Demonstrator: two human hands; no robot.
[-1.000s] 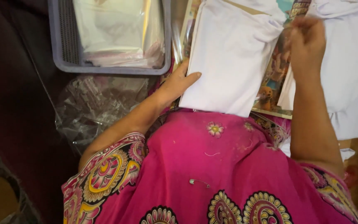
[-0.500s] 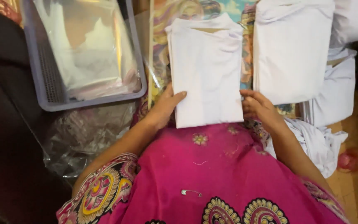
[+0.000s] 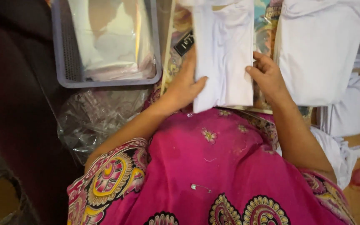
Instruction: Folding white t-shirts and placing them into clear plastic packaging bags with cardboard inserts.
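A white folded garment [image 3: 223, 54] lies on a colourful patterned board in front of me, now folded into a narrow strip. My left hand [image 3: 186, 85] presses on its left edge with the thumb over the lower corner. My right hand [image 3: 267, 77] rests against its right edge, fingers curled onto the cloth. Both hands pinch the garment's sides near its lower end, above my pink patterned lap [image 3: 213, 166].
A grey plastic basket [image 3: 65, 62] with clear-bagged white garments stands at upper left. Crumpled clear plastic bags [image 3: 94, 118] lie below it. Another folded white garment [image 3: 317, 50] sits at the right, with more white cloth [image 3: 346, 112] piled beyond it.
The white garment has been folded narrower, its sides brought inward. My right hand came down from the far cloth to the garment's right edge; my left hand stayed at the left edge.
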